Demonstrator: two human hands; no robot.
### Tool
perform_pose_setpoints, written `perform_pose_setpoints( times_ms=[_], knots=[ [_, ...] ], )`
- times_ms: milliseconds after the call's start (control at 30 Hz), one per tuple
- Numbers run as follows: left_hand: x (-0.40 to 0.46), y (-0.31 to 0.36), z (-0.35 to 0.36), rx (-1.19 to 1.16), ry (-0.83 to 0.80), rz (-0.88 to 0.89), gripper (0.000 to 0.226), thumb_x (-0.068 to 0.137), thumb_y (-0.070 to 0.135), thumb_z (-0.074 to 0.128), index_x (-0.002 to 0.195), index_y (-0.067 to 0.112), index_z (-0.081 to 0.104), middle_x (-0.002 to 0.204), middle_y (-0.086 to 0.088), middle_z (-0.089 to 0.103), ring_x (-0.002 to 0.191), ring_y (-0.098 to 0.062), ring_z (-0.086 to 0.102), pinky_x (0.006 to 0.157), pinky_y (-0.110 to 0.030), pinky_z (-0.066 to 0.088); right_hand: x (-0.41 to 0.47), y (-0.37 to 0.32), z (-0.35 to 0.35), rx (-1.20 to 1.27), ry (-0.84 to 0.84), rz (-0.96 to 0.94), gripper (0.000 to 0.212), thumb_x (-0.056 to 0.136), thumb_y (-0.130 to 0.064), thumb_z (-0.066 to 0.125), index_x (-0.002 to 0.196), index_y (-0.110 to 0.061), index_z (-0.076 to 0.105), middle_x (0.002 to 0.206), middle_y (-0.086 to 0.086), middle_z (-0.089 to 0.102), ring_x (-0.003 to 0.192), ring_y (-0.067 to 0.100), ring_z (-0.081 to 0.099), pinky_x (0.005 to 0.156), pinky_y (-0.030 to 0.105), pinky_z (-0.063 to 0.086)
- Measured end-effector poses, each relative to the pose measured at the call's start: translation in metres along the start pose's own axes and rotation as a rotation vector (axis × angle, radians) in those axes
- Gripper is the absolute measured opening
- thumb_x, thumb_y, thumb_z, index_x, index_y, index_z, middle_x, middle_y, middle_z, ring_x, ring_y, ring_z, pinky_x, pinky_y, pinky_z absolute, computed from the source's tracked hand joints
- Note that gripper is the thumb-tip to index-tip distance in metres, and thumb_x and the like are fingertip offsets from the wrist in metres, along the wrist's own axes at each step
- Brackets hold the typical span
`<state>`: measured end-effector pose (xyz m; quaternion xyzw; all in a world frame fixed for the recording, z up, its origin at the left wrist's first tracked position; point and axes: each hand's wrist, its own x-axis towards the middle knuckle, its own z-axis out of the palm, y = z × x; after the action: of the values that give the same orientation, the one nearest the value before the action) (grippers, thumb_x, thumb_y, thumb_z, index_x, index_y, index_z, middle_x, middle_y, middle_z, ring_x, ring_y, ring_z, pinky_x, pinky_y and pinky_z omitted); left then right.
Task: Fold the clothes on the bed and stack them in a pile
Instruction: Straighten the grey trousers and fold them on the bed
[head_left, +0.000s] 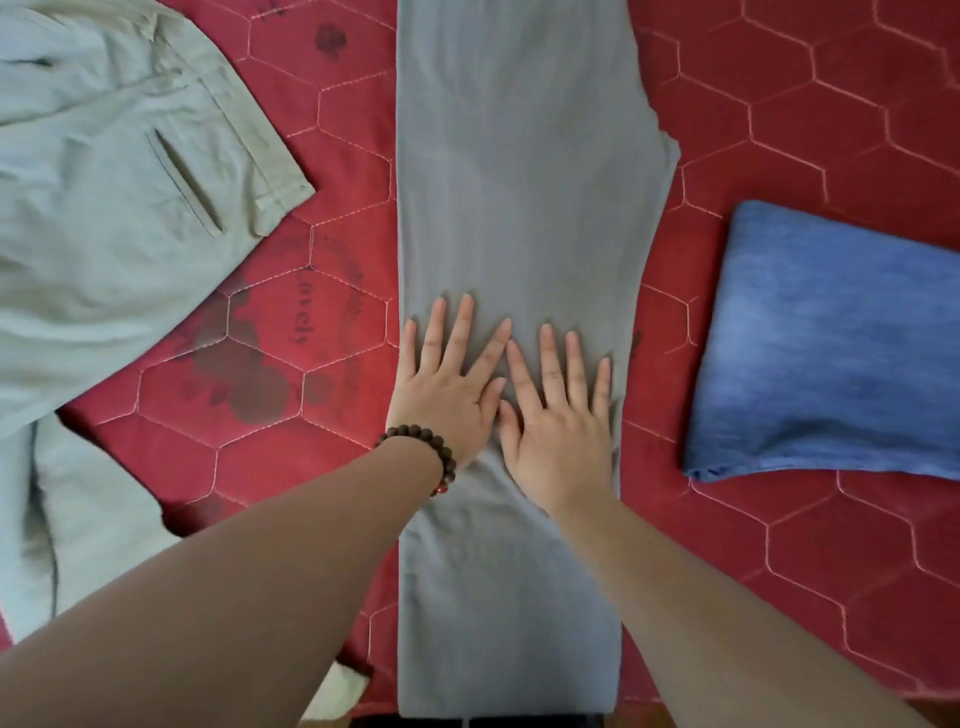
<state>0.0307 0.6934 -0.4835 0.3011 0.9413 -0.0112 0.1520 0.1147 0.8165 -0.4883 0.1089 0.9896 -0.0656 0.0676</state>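
A grey garment lies folded into a long narrow strip down the middle of the red quilted bed. My left hand, with a brown bead bracelet at the wrist, presses flat on the strip with fingers spread. Right beside it, my right hand also lies flat on the cloth, its fingers straight. The two index fingers nearly touch. A folded blue garment sits on the bed to the right.
A pale green pair of trousers lies unfolded and rumpled at the left, with a slit pocket showing. Bare red bedcover shows between the three garments. The near edge of the bed runs along the bottom of the view.
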Motion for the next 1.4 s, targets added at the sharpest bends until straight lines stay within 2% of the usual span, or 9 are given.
perform_pose_setpoints(
  times_ms=[300, 500, 800, 900, 967, 1067, 1200, 1300, 1400],
  knots=[
    [-0.105, 0.025, 0.031, -0.046, -0.024, -0.069, 0.057, 0.098, 0.045, -0.003, 0.147, 0.03, -0.027, 0.158, -0.007, -0.027, 0.145, -0.026, -0.026, 0.119, -0.051, -0.01, -0.09, -0.024, 0.016, 0.015, -0.044, 0.0, 0.057, 0.1, -0.042, 0.025, 0.155, -0.027, 0.015, 0.162, 0.004, 0.013, 0.15, 0.025, 0.004, 0.12, 0.055, 0.006],
    [-0.181, 0.043, 0.055, -0.079, -0.026, -0.06, 0.057, 0.097, 0.047, -0.007, 0.151, 0.031, -0.02, 0.16, -0.007, -0.021, 0.146, -0.029, -0.023, 0.12, -0.05, -0.006, -0.158, -0.033, 0.025, 0.016, -0.065, -0.002, 0.058, 0.1, -0.04, 0.023, 0.155, -0.024, 0.014, 0.162, 0.005, 0.009, 0.15, 0.023, 0.0, 0.121, 0.051, 0.005],
    [-0.273, 0.053, 0.071, -0.092, -0.096, 0.054, 0.06, 0.1, 0.049, 0.011, 0.154, 0.03, -0.008, 0.161, -0.01, -0.011, 0.148, -0.033, -0.011, 0.12, -0.052, 0.006, -0.242, -0.028, 0.023, -0.011, -0.192, -0.14, 0.06, 0.103, -0.048, 0.021, 0.155, -0.021, 0.013, 0.163, 0.007, 0.005, 0.15, 0.025, -0.001, 0.12, 0.052, 0.011],
    [-0.271, 0.051, 0.058, -0.109, -0.065, 0.059, 0.058, 0.099, 0.044, 0.022, 0.153, 0.024, 0.019, 0.161, -0.013, 0.008, 0.149, -0.031, 0.002, 0.118, -0.057, 0.013, -0.233, -0.019, 0.008, 0.035, -0.18, -0.167, 0.058, 0.103, -0.048, 0.019, 0.154, -0.022, 0.019, 0.162, 0.006, 0.008, 0.15, 0.024, 0.002, 0.12, 0.053, 0.011],
    [-0.252, 0.05, 0.048, -0.145, -0.003, 0.022, 0.058, 0.099, 0.039, 0.027, 0.152, 0.017, 0.025, 0.161, -0.013, 0.014, 0.149, -0.03, 0.006, 0.119, -0.055, 0.01, -0.212, -0.011, 0.0, 0.066, -0.12, -0.113, 0.056, 0.103, -0.044, 0.023, 0.153, -0.019, 0.022, 0.162, 0.006, 0.011, 0.15, 0.025, 0.005, 0.12, 0.053, 0.008],
    [-0.206, 0.059, 0.037, -0.202, 0.064, 0.044, 0.059, 0.099, 0.033, 0.028, 0.152, 0.008, 0.022, 0.161, -0.012, 0.014, 0.149, -0.027, 0.007, 0.121, -0.047, 0.006, -0.17, -0.008, -0.002, 0.089, -0.089, -0.06, 0.057, 0.103, -0.039, 0.031, 0.154, -0.018, 0.018, 0.162, 0.006, 0.008, 0.15, 0.025, 0.002, 0.121, 0.05, 0.003],
    [-0.173, 0.062, 0.045, -0.116, 0.033, 0.104, 0.061, 0.098, 0.034, 0.017, 0.154, 0.012, 0.009, 0.163, -0.005, 0.007, 0.15, -0.02, 0.001, 0.122, -0.04, 0.0, -0.147, -0.009, 0.01, 0.002, -0.098, -0.078, 0.056, 0.104, -0.039, 0.023, 0.155, -0.021, 0.014, 0.163, 0.003, 0.007, 0.15, 0.021, 0.001, 0.121, 0.05, 0.0],
    [-0.181, 0.037, 0.054, -0.034, 0.057, 0.168, 0.061, 0.099, 0.045, 0.02, 0.154, 0.021, 0.015, 0.162, -0.005, 0.011, 0.15, -0.022, 0.007, 0.121, -0.047, 0.005, -0.161, 0.009, 0.014, 0.005, -0.069, -0.025, 0.055, 0.102, -0.045, 0.022, 0.154, -0.026, 0.017, 0.162, 0.0, 0.012, 0.15, 0.021, 0.006, 0.119, 0.055, 0.001],
    [-0.196, 0.008, 0.054, -0.07, 0.068, 0.249, 0.056, 0.1, 0.04, 0.021, 0.153, 0.023, 0.022, 0.161, -0.007, 0.017, 0.149, -0.024, 0.012, 0.12, -0.048, 0.011, -0.182, 0.041, 0.01, 0.049, -0.102, -0.06, 0.053, 0.102, -0.04, 0.019, 0.154, -0.027, 0.019, 0.162, -0.002, 0.012, 0.15, 0.022, 0.007, 0.119, 0.055, 0.003]
  ],
)
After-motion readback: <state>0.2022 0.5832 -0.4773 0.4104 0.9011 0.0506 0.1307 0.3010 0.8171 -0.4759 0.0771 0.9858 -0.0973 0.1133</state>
